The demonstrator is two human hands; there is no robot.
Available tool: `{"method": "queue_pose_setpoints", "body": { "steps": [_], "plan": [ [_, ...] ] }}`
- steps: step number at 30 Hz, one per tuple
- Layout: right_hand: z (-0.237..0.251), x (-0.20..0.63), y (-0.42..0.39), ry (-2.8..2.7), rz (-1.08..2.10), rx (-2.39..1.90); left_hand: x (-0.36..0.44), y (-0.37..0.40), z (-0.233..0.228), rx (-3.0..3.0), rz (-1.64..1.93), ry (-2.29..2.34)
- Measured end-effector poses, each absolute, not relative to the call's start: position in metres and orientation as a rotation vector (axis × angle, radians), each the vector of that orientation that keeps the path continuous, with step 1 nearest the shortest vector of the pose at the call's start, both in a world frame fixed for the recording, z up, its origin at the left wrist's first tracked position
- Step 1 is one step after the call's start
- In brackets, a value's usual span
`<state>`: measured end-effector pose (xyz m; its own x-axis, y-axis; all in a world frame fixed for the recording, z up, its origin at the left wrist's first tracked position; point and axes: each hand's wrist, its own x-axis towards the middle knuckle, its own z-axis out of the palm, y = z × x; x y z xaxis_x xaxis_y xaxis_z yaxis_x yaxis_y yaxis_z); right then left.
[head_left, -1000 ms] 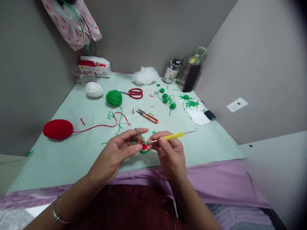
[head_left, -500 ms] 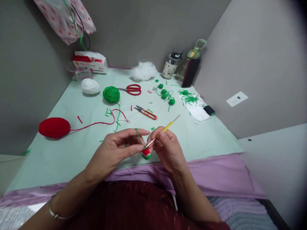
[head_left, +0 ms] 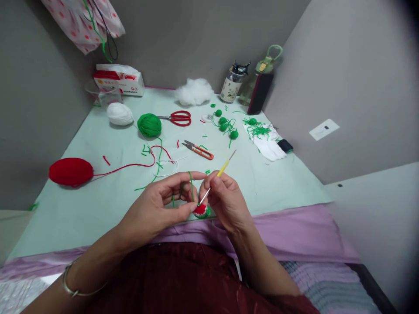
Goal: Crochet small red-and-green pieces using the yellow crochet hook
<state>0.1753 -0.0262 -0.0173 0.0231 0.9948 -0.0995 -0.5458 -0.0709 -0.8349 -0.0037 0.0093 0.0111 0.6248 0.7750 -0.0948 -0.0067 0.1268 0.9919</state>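
A small crocheted piece in red, white and green hangs just above the table's near edge. My left hand pinches its top between thumb and a finger, and green yarn runs over the outstretched index finger. In my right hand is a crochet hook with a yellow grip, held like a pen. Its metal tip meets the green stitches at the top of the piece. The right fingertips are close against the piece; whether they also hold it I cannot tell.
Left on the table lie red yarn, white yarn and green yarn ball. Red-handled scissors and orange thread snips lie ahead. Farther back are white stuffing, small green balls, a pen cup and a phone.
The green yarn now stands more upright from the piece to my left index finger. The hook is tilted more steeply, and the piece has turned slightly. The whole view has shifted a little.
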Motion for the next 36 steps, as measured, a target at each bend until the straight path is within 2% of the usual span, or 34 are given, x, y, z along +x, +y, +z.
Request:
{"method": "queue_pose_setpoints", "body": {
  "steps": [15, 26, 36],
  "plan": [
    [-0.017, 0.178, -0.027, -0.689, 1.490, -0.849, -0.004, 0.009, 0.013, 1.438, 0.620, 0.692],
    [-0.012, 0.176, -0.029, -0.729, 1.306, -0.916, 0.002, -0.004, 0.013, 1.383, 0.849, 0.824],
    [-0.002, 0.179, -0.029, -0.720, 1.415, -0.840, -0.003, 0.006, 0.013, 1.210, 0.664, 0.640]
  ]
}}
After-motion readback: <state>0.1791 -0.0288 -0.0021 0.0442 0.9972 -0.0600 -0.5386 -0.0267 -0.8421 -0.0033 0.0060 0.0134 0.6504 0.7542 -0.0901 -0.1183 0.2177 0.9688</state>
